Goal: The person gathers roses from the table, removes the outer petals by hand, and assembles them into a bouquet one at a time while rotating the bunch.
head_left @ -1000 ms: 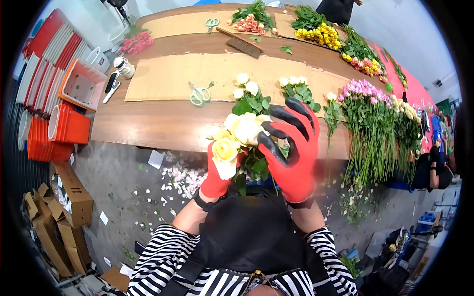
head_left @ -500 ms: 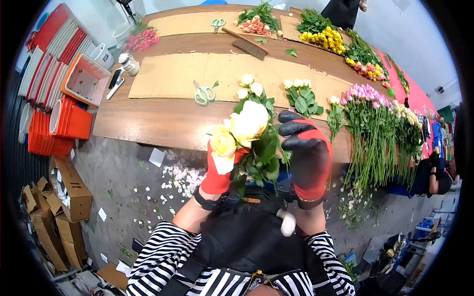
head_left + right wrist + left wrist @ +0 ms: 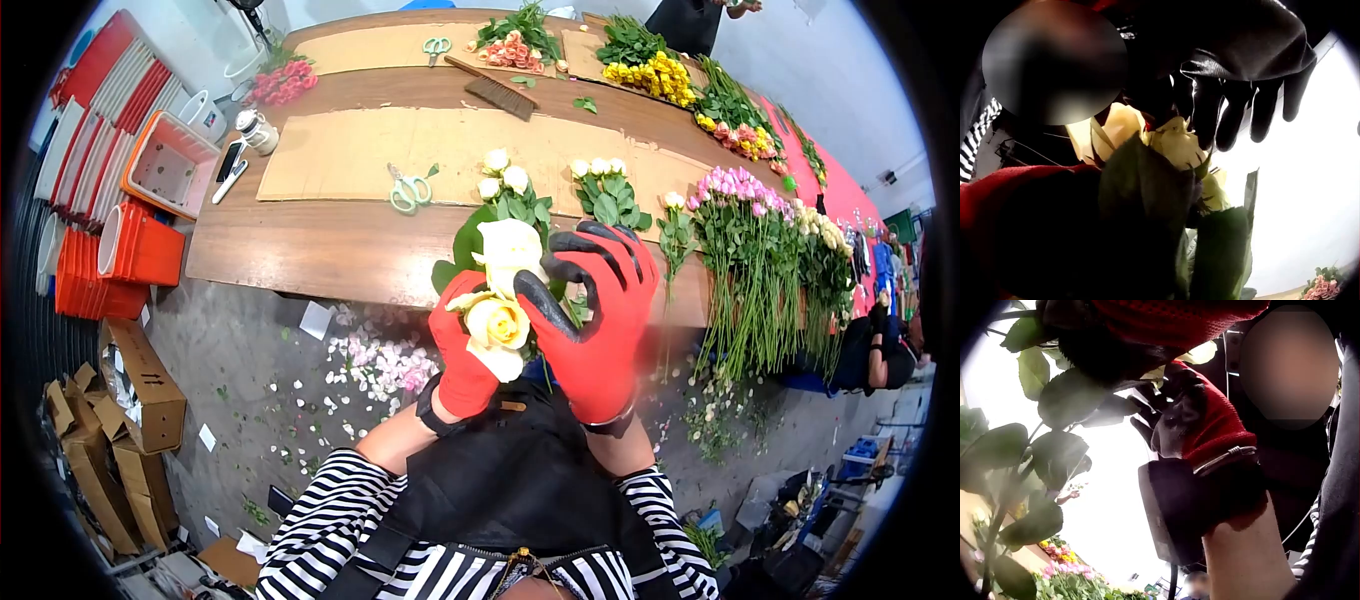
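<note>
My left hand (image 3: 462,350), in a red glove with black palm, holds a small bunch of cream and pale yellow roses upright below the blooms. A pale yellow rose (image 3: 498,322) faces the head camera, with a cream rose (image 3: 510,250) just beyond it. Thumb and fingertips of my right hand (image 3: 592,318), gloved alike, pinch at the cream rose's right edge; its other fingers are spread. In the right wrist view those black fingers (image 3: 1263,112) hang close over the blooms (image 3: 1175,145). Green leaves (image 3: 1066,400) of the bunch fill the left wrist view's left side.
Scissors (image 3: 408,190) and white roses (image 3: 600,168) lie on cardboard (image 3: 350,150) across the wooden table (image 3: 250,250). Pink roses (image 3: 740,188) with long stems overhang its right edge. A brush (image 3: 500,97) lies farther back. Petals (image 3: 370,365) litter the floor; orange crates (image 3: 140,250) stand left.
My right hand drew back from the blooms as a pale petal fell, then returned to the cream rose. My left hand has turned the bunch, bringing the yellow rose rightward.
</note>
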The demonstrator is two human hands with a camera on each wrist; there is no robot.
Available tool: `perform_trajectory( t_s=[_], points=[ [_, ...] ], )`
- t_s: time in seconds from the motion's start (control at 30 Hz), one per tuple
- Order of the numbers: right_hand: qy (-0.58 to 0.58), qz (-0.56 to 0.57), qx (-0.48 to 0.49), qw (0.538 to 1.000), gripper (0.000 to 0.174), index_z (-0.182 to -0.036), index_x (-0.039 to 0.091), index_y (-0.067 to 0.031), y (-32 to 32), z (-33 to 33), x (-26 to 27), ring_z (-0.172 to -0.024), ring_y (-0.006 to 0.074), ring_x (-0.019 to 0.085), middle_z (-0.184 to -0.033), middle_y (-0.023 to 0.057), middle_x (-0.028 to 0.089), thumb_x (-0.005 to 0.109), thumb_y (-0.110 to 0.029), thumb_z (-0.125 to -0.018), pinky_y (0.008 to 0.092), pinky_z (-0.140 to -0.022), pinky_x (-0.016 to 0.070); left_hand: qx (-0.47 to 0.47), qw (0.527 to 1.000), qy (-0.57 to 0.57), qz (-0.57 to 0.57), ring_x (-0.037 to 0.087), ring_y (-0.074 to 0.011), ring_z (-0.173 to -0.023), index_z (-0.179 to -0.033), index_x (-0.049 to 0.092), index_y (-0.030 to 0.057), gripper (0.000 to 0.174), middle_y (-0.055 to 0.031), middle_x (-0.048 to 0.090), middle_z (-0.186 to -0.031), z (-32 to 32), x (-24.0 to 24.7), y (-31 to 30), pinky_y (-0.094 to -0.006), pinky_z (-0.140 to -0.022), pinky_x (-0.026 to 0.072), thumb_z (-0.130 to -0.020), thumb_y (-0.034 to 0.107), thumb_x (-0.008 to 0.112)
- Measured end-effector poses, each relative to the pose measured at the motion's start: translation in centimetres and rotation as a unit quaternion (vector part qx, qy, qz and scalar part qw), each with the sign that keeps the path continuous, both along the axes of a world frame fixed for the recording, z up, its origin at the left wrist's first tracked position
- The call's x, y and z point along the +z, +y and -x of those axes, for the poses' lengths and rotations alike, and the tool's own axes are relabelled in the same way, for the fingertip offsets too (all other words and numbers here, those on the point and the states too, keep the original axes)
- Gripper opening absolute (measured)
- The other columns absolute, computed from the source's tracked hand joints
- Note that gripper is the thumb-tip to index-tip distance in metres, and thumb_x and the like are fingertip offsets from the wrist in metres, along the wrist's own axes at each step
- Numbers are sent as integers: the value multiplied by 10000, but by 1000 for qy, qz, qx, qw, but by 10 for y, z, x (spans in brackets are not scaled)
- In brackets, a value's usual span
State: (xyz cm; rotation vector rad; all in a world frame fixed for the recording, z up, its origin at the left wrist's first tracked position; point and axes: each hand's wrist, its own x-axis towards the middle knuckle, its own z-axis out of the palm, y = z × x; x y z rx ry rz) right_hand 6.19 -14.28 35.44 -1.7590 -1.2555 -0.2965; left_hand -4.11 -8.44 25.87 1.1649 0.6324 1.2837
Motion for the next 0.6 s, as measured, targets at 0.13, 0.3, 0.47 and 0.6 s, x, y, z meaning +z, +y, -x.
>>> perform_trajectory(
  t_s=[0.13,0.3,0.47,0.6],
  points=[
    [-63,-24,3,998,270,-922,649,-108,-5,5,-3,-1110,319,545,-1067,52,639,785,-162,-695,524,-1036,342,-12,999,-6,40,627,-189,-889,-1058,548,-3,343,-98,609,-1006,0,-19,4,-302,-780,504,-739,2,675],
    [47,-114,132,984,256,-905,632,-90,-1,-2,-24,-1056,327,597,-998,63,686,770,-95,-689,527,-1016,384,-99,985,124,70,617,-199,-958,-1152,527,16,266,-94,612,-1061,22,-9,21,-314,-820,507,-892,-15,572],
    [270,-146,356,883,203,-866,654,-40,-13,-22,-33,-1033,331,623,-954,132,702,735,-154,-719,524,-1034,377,-179,920,255,-239,601,-176,-1017,-1213,558,12,276,-77,621,-1149,42,-13,55,-325,-847,502,-944,76,561],
    [291,-140,182,929,314,-1022,641,20,-20,-19,-23,-1142,356,560,-1167,194,619,660,-68,-721,487,-1035,385,-221,958,167,-76,607,-193,-1055,-1261,544,11,330,-91,625,-1180,39,0,57,-347,-901,498,-943,98,568]
  ],
)
